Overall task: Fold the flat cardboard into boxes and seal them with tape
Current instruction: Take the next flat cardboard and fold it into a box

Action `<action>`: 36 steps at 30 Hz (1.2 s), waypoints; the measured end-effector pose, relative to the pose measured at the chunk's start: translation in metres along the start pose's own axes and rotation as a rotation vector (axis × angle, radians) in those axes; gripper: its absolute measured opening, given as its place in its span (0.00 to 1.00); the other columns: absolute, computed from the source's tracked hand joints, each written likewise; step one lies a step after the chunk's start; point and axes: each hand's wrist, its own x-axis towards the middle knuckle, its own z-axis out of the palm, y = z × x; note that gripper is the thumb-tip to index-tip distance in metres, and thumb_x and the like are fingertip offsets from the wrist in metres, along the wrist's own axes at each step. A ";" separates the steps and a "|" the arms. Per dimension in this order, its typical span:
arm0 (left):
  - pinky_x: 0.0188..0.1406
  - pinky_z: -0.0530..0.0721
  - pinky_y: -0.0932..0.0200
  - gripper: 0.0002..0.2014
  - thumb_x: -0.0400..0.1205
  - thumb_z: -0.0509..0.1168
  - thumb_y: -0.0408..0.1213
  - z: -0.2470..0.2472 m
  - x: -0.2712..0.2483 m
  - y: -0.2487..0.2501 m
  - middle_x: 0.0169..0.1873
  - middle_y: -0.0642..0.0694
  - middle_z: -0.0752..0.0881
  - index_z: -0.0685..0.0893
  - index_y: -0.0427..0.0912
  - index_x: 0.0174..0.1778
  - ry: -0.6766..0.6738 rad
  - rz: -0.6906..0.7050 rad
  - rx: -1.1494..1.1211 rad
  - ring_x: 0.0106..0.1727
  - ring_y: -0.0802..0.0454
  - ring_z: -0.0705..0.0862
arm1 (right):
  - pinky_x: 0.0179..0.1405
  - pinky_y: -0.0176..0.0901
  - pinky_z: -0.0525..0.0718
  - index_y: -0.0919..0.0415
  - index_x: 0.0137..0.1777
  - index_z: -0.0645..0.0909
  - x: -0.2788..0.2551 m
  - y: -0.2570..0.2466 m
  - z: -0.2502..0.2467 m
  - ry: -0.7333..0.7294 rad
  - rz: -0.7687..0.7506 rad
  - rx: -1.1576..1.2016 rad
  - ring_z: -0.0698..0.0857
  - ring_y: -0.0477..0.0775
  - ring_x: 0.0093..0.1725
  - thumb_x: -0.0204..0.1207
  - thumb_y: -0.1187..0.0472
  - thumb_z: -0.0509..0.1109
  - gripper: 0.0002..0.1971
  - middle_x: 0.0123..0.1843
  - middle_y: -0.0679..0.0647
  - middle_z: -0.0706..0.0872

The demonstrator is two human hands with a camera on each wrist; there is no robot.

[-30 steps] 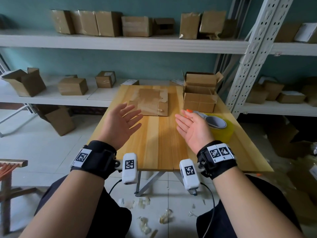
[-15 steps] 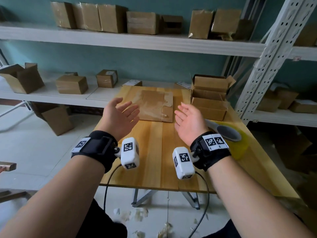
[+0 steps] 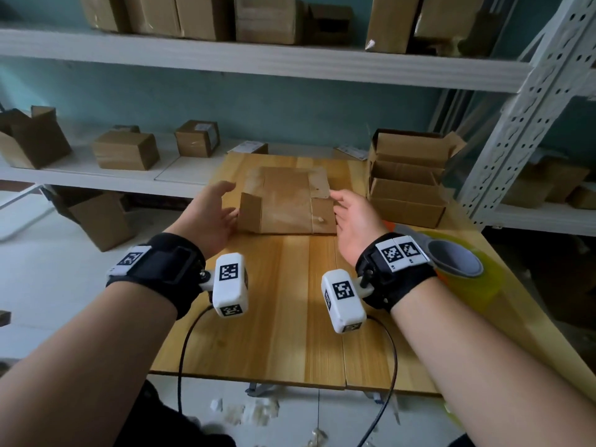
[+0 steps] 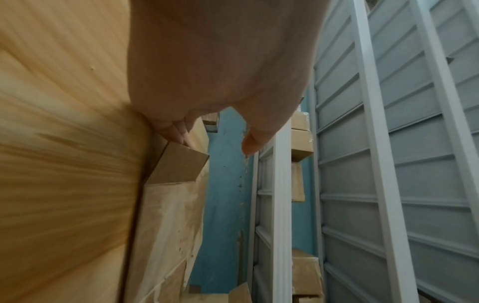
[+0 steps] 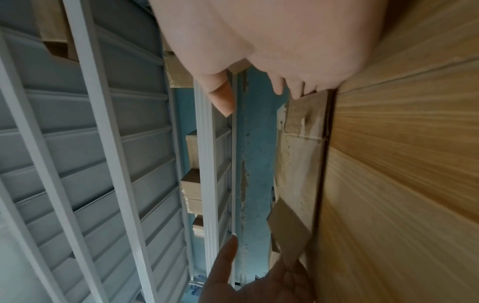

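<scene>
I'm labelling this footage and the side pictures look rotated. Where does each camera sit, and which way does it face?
Head: worn on the head, looking forward and down at the table, flat cardboard, stacked boxes and tape roll; both forearms, left hand and right hand show.
Left wrist: under the left wrist, looking along the palm at fingertips touching a raised flap.
Right wrist: under the right wrist, looking along the palm; fingertips at the cardboard's edge.
Shared: both wrist views show the same cardboard, from opposite ends.

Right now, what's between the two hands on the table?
The flat cardboard lies between the left hand and the right hand, its left flap raised by the left fingers. Otherwise bare table. Clearest in the head view.
</scene>
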 end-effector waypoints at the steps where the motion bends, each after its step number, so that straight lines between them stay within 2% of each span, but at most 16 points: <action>1: 0.68 0.87 0.49 0.29 0.88 0.71 0.47 0.000 -0.005 0.000 0.64 0.34 0.85 0.67 0.44 0.80 -0.019 0.004 0.060 0.61 0.43 0.88 | 0.89 0.57 0.62 0.53 0.76 0.80 -0.002 0.000 -0.001 -0.002 -0.006 0.016 0.66 0.62 0.89 0.88 0.57 0.64 0.17 0.89 0.66 0.68; 3: 0.64 0.88 0.42 0.25 0.88 0.71 0.48 -0.004 -0.013 0.000 0.56 0.35 0.88 0.67 0.42 0.72 -0.078 -0.037 0.154 0.57 0.39 0.88 | 0.88 0.54 0.58 0.58 0.81 0.76 -0.006 0.001 -0.006 -0.045 -0.012 -0.004 0.63 0.61 0.90 0.89 0.58 0.64 0.22 0.89 0.64 0.67; 5: 0.40 0.86 0.52 0.19 0.89 0.70 0.45 -0.012 -0.018 -0.002 0.45 0.40 0.84 0.73 0.39 0.68 -0.097 -0.070 0.228 0.41 0.46 0.83 | 0.88 0.54 0.56 0.60 0.86 0.72 -0.015 0.002 -0.010 -0.105 -0.013 -0.060 0.61 0.60 0.91 0.89 0.57 0.63 0.25 0.90 0.63 0.66; 7: 0.24 0.75 0.62 0.08 0.90 0.67 0.39 -0.017 -0.023 -0.004 0.36 0.45 0.76 0.77 0.41 0.58 -0.102 -0.086 0.231 0.28 0.54 0.71 | 0.88 0.53 0.55 0.58 0.88 0.69 -0.027 0.005 -0.017 -0.158 -0.026 -0.110 0.61 0.58 0.91 0.91 0.57 0.61 0.26 0.91 0.60 0.65; 11: 0.15 0.68 0.69 0.02 0.89 0.64 0.30 -0.013 -0.040 -0.006 0.38 0.46 0.83 0.80 0.40 0.53 -0.087 0.048 0.086 0.24 0.59 0.69 | 0.78 0.46 0.67 0.48 0.85 0.73 -0.056 0.008 -0.032 -0.130 -0.252 -0.509 0.67 0.52 0.87 0.85 0.55 0.73 0.29 0.88 0.49 0.71; 13: 0.18 0.72 0.71 0.04 0.90 0.64 0.30 -0.005 -0.057 -0.010 0.38 0.46 0.87 0.84 0.38 0.56 -0.079 0.120 0.015 0.25 0.60 0.73 | 0.88 0.57 0.60 0.36 0.87 0.67 -0.073 0.006 -0.035 -0.146 -0.418 -0.906 0.53 0.49 0.92 0.81 0.50 0.77 0.37 0.92 0.42 0.59; 15: 0.20 0.77 0.70 0.05 0.90 0.63 0.30 0.003 -0.079 -0.017 0.36 0.45 0.83 0.84 0.37 0.53 -0.107 0.150 -0.018 0.22 0.60 0.74 | 0.89 0.57 0.58 0.30 0.88 0.61 -0.087 0.002 -0.032 -0.206 -0.520 -1.080 0.44 0.49 0.93 0.80 0.49 0.78 0.41 0.94 0.42 0.51; 17: 0.22 0.82 0.70 0.07 0.90 0.62 0.29 0.011 -0.098 -0.024 0.31 0.46 0.80 0.81 0.37 0.47 -0.179 0.166 -0.020 0.20 0.60 0.75 | 0.86 0.57 0.67 0.25 0.86 0.59 -0.097 -0.001 -0.028 -0.249 -0.537 -1.088 0.49 0.54 0.93 0.80 0.49 0.79 0.42 0.94 0.46 0.51; 19: 0.24 0.85 0.68 0.08 0.90 0.62 0.28 0.018 -0.113 -0.030 0.26 0.47 0.79 0.80 0.36 0.45 -0.232 0.167 -0.031 0.20 0.58 0.77 | 0.85 0.56 0.70 0.27 0.85 0.66 -0.100 0.001 -0.028 -0.228 -0.595 -1.073 0.56 0.52 0.92 0.80 0.53 0.79 0.39 0.92 0.46 0.61; 21: 0.27 0.88 0.65 0.07 0.90 0.63 0.29 0.020 -0.122 -0.036 0.27 0.45 0.81 0.82 0.34 0.46 -0.292 0.151 -0.029 0.22 0.57 0.80 | 0.83 0.42 0.70 0.37 0.80 0.79 -0.098 0.004 -0.031 -0.196 -0.700 -0.980 0.69 0.39 0.86 0.80 0.60 0.79 0.31 0.82 0.41 0.79; 23: 0.32 0.90 0.63 0.08 0.91 0.64 0.33 0.020 -0.131 -0.041 0.34 0.42 0.86 0.85 0.34 0.51 -0.384 0.145 0.015 0.27 0.55 0.85 | 0.71 0.26 0.77 0.44 0.70 0.88 -0.094 0.006 -0.036 -0.135 -0.785 -0.909 0.80 0.26 0.68 0.81 0.68 0.77 0.22 0.68 0.37 0.88; 26: 0.41 0.92 0.58 0.21 0.86 0.69 0.59 0.016 -0.137 -0.043 0.48 0.44 0.91 0.86 0.42 0.58 -0.475 0.207 0.146 0.42 0.50 0.91 | 0.48 0.15 0.75 0.51 0.62 0.91 -0.089 0.000 -0.041 -0.005 -0.781 -0.841 0.85 0.28 0.52 0.85 0.66 0.73 0.12 0.57 0.40 0.91; 29: 0.54 0.94 0.49 0.46 0.70 0.69 0.74 0.010 -0.125 -0.041 0.62 0.44 0.89 0.77 0.44 0.75 -0.343 0.320 0.225 0.56 0.47 0.93 | 0.52 0.24 0.78 0.53 0.63 0.88 -0.085 -0.009 -0.050 0.082 -0.760 -0.752 0.87 0.40 0.53 0.86 0.57 0.73 0.08 0.55 0.43 0.91; 32: 0.67 0.88 0.46 0.49 0.70 0.77 0.64 0.001 -0.113 -0.037 0.72 0.45 0.83 0.69 0.47 0.84 -0.179 0.509 0.371 0.68 0.49 0.87 | 0.49 0.16 0.76 0.49 0.59 0.87 -0.080 -0.015 -0.065 0.076 -0.743 -0.711 0.86 0.27 0.49 0.86 0.57 0.74 0.05 0.51 0.37 0.90; 34: 0.70 0.83 0.53 0.39 0.68 0.84 0.55 -0.001 -0.105 -0.033 0.67 0.55 0.85 0.78 0.54 0.74 -0.172 0.631 0.492 0.68 0.62 0.83 | 0.47 0.11 0.74 0.46 0.57 0.87 -0.080 -0.017 -0.072 0.030 -0.725 -0.693 0.85 0.21 0.48 0.85 0.58 0.74 0.05 0.50 0.31 0.89; 36: 0.62 0.77 0.67 0.28 0.67 0.85 0.50 -0.005 -0.100 -0.027 0.59 0.64 0.87 0.83 0.61 0.61 -0.159 0.716 0.611 0.59 0.79 0.81 | 0.49 0.12 0.75 0.42 0.53 0.86 -0.079 -0.018 -0.078 0.009 -0.731 -0.681 0.85 0.21 0.49 0.85 0.59 0.75 0.07 0.49 0.30 0.89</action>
